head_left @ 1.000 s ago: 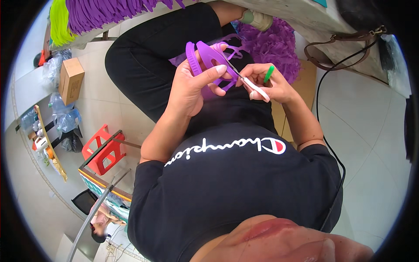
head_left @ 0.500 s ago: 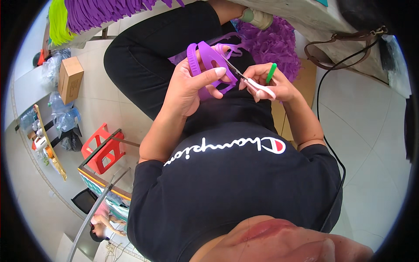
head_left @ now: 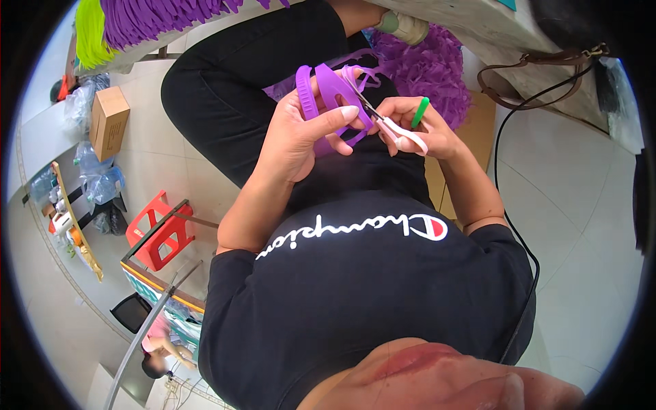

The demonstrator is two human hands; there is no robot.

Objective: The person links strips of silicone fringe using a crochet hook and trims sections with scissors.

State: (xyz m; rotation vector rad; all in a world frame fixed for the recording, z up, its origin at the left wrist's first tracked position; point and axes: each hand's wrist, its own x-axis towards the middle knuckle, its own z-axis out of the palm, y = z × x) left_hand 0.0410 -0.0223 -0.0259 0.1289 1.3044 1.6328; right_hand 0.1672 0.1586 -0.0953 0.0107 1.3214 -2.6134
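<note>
My left hand [head_left: 297, 130] is closed round a purple, flexible, plastic-looking piece [head_left: 333, 87] with cut-out openings and a ridged edge. Its thumb lies across the front of the piece. My right hand [head_left: 434, 133] grips scissors [head_left: 404, 134] with pale pink handles. Their dark blades point up and left into the purple piece, partly hidden by it. A green loop [head_left: 420, 113] stands out at the right fingers; whether it belongs to the scissors I cannot tell. Thin purple scraps [head_left: 371, 74] hang just beyond the blades, over my lap.
A heap of purple trimmings [head_left: 427, 75] lies past my knees beside a cardboard sheet [head_left: 482, 123]. Purple strips [head_left: 157, 24] and lime ones [head_left: 92, 41] hang from the table at upper left. A red stool [head_left: 160, 229] and a cardboard box [head_left: 109, 123] stand left; a black cable [head_left: 509, 225] runs right.
The scissors and my right hand have shifted slightly left, and the blades sit a little closer to the purple piece. My left hand keeps its hold.
</note>
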